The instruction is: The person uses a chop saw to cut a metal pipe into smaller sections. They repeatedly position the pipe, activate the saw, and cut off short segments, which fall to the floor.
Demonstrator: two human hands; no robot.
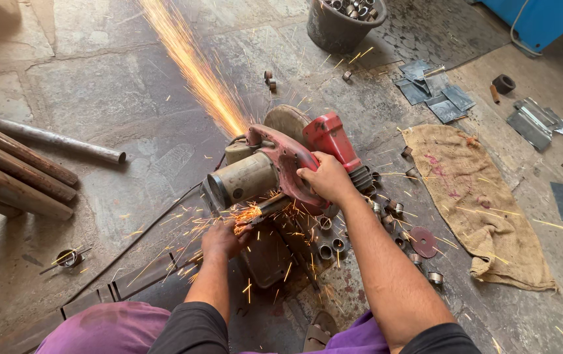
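1. Two hands at work: my right hand [324,178] is closed around the red handle of the chop saw [281,164], which sits on the stone floor [111,92] between my knees.
2. My left hand [221,237] is closed on the metal pipe [265,208] lying under the saw's blade, fingers wrapped just beside the cut (sparks burst right at my knuckles).
3. A long stream of sparks [189,62] shoots up and away from the blade toward the top of the view.
4. Short cut pipe rings [330,244] lie scattered on the floor just right of the saw, near a small red disc [423,241].
5. A burlap sack [474,196] is spread flat further right, well apart from my hands.
6. Long rusty pipes [16,174] rest at the left edge.
7. A dark bucket [340,26] filled with more rings stands at the top, with grey metal sheet scraps [435,98] beside it.
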